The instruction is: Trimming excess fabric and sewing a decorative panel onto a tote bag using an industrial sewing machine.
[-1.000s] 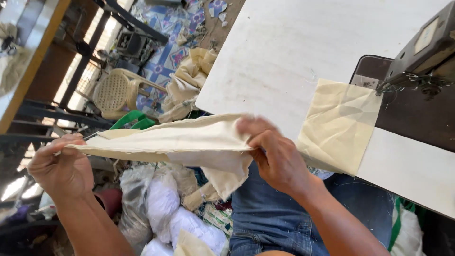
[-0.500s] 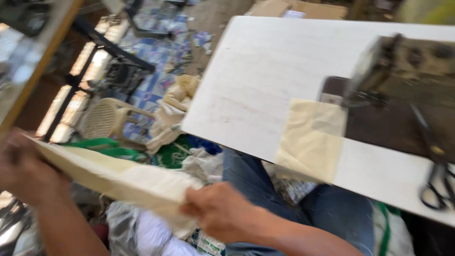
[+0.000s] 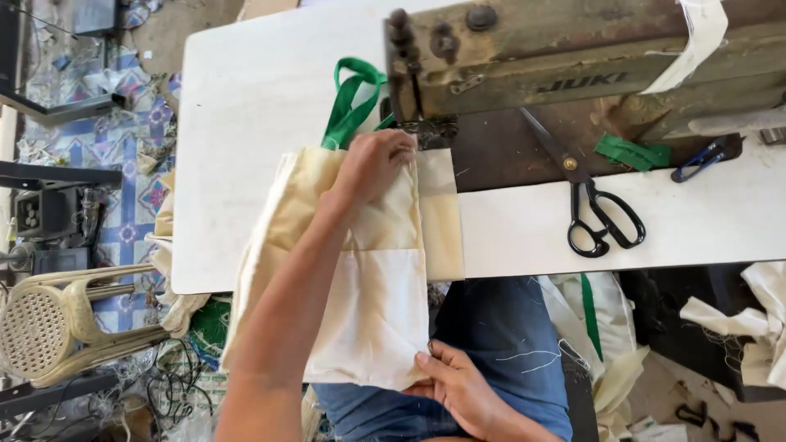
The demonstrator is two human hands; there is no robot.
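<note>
Swung up from lap level onto the worktop [image 3: 246, 164] since half a second ago: cream cloth bag [image 3: 368, 286], then stretched between both hands out to the left, now laid flat with its top end at the sewing machine [image 3: 573, 57] and its lower end hanging over the worktop edge toward the lap. Green handle straps [image 3: 348, 102] now in view, looped out past the bag's top end beside the machine head. Same cream cloth patch [image 3: 442, 221] lying under the bag's right edge as before.

To do this well, probably: keep the cloth flat and square to the needle area, top edge snug against the foot, lower end held taut so no folds creep in.

Left hand [image 3: 372, 164] pressed down on the bag's top edge just beside the machine foot, fingers curled and pinching the cloth there. Right hand [image 3: 458, 389] down by the lap, thumb and fingers closed on the bag's bottom corner.

Black scissors [image 3: 585, 200] lying on the worktop to the right, well apart from both hands; small blue-handled snips [image 3: 704, 157] farther right.
</note>
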